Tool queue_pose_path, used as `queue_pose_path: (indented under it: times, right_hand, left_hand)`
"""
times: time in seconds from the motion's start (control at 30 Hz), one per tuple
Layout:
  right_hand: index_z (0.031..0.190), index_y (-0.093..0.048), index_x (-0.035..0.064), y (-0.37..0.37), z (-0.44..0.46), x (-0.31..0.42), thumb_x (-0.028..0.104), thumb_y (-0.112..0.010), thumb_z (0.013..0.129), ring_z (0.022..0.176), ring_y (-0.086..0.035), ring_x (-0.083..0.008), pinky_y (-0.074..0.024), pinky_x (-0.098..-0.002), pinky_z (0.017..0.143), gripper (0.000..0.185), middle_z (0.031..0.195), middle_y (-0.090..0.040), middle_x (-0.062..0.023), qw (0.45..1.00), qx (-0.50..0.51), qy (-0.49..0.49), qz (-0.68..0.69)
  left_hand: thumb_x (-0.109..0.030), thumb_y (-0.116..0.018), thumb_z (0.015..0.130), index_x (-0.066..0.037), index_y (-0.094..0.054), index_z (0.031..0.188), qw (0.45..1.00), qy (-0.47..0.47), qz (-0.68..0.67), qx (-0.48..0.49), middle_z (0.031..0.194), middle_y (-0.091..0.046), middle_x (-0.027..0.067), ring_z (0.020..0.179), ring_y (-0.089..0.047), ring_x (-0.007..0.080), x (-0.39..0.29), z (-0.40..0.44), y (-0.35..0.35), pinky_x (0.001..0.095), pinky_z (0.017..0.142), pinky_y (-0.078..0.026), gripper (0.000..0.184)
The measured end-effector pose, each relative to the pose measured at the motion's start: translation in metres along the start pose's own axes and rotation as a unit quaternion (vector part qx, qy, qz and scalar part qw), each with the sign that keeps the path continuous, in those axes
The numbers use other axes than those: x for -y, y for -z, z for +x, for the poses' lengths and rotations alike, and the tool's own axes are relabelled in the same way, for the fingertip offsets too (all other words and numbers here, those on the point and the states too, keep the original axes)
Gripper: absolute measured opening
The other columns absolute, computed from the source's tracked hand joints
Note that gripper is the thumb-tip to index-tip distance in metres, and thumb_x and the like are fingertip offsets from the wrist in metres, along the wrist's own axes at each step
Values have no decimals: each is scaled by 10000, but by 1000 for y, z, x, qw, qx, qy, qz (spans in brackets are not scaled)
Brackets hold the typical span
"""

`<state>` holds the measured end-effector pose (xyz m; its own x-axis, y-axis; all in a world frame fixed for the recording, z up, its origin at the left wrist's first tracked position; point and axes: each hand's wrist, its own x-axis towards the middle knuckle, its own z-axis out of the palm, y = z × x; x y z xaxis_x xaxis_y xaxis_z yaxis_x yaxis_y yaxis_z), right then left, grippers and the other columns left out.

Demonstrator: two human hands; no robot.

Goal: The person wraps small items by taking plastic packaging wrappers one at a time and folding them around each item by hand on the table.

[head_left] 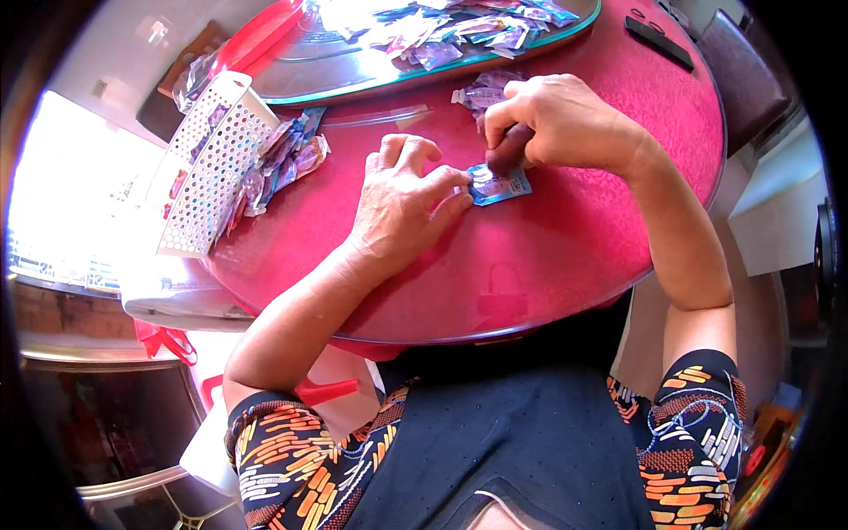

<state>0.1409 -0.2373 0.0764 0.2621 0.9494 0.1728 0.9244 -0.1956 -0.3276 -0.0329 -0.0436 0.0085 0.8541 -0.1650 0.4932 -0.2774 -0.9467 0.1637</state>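
On red tabletop [579, 252], blue printed sachet [502, 187] is being pinned at left edge by fingertips [461, 179] of left hand [397, 193], brown rounded object [510, 148] being clasped over it by curled right hand [556, 124]

Desk [565, 265] is glossy red-pink; front sachet [503, 188] light blue with white and purple print, object [510, 150] in the right hand [565, 124] dark maroon-brown. Basket [216, 177] white, round-hole pattern; tray [309, 75] teal-rimmed, heaped sachets [433, 40] in it white, blue, purple. Sleeves [296, 459] black with orange and white dashes, garment front [503, 424] black with tiny specks.
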Motion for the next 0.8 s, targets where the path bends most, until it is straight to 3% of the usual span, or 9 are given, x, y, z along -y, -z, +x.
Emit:
queue_pose_path:
  times: [0.07, 0.1, 0.2, 0.37, 0.47, 0.63, 0.67, 0.73, 0.8]
  right_hand:
    - [969, -814, 147, 3, -2, 2, 93, -829, 723, 892, -735, -286, -562, -404, 809, 252, 913, -754, -88, 999, -31, 17, -15]
    - [938, -809, 153, 0, -1, 0, 65, -821, 713, 862, -717, -291, -549, -413, 797, 242, 885, -722, -79, 994, -39, 52, 84]
    - [900, -801, 156, -11, 2, 8, 58, -818, 707, 864, -715, -286, -544, -405, 793, 217, 897, -715, -74, 988, 16, 118, 101]
    - [881, -778, 110, 5, -3, 9, -18, -762, 655, 798, -667, -277, -539, -378, 732, 260, 819, -661, -90, 994, 74, -12, 73]
    - [849, -782, 102, 11, -5, -7, 57, -842, 709, 746, -725, -227, -565, -347, 715, 159, 786, -750, -76, 997, 67, 18, 47]
    - [871, -759, 39, 2, 1, -2, -50, -759, 671, 831, -698, -232, -560, -359, 725, 218, 934, -696, -103, 977, 66, 107, 174]
    - [866, -750, 34, -6, 2, -2, -53, -743, 642, 799, -697, -233, -554, -357, 706, 240, 878, -698, -89, 982, 62, 117, 137]
    - [873, -747, 32, -4, 5, -9, -57, -723, 645, 783, -704, -219, -560, -343, 696, 246, 848, -715, -86, 979, 103, 68, 163]
    - [875, -744, 32, 0, 1, -20, -88, -709, 621, 779, -718, -198, -570, -329, 698, 283, 861, -747, -81, 986, 82, 22, 146]
  left_hand:
    - [-229, -852, 829, -180, -758, 1090, 1000, -12, -5, -4, 1180, -627, 95, 1173, -553, 350, 1, -1, 0, 516, 949, -499, 281]
    - [-229, -852, 830, -176, -756, 1087, 1000, -19, -14, -5, 1177, -625, 95, 1171, -552, 351, 2, 0, 0, 516, 950, -502, 279]
    - [-229, -845, 838, -168, -751, 1081, 1000, -20, -19, 9, 1170, -623, 97, 1169, -551, 355, 4, 1, 0, 512, 956, -504, 267]
    - [-237, -831, 854, -160, -746, 1087, 1000, -24, -5, 11, 1171, -620, 100, 1168, -550, 358, 0, 1, 1, 512, 960, -502, 259]
    - [-254, -828, 861, -158, -743, 1092, 1000, -26, -3, 7, 1175, -619, 105, 1167, -550, 358, 0, 0, 0, 517, 959, -499, 264]
    - [-292, -837, 859, -151, -741, 1095, 999, -32, -8, 14, 1178, -619, 114, 1166, -551, 360, -2, 2, 1, 521, 953, -497, 291]
    - [-297, -838, 859, -149, -741, 1096, 999, -30, -5, 14, 1181, -619, 113, 1164, -552, 360, -2, 2, 1, 520, 951, -497, 296]
    - [-306, -840, 858, -145, -740, 1097, 1000, -27, 1, 13, 1186, -620, 112, 1160, -553, 361, -1, 2, 0, 518, 949, -496, 305]
    - [-302, -841, 856, -138, -739, 1096, 1000, -27, 1, 11, 1176, -626, 110, 1149, -558, 358, -1, 2, -1, 517, 950, -496, 307]
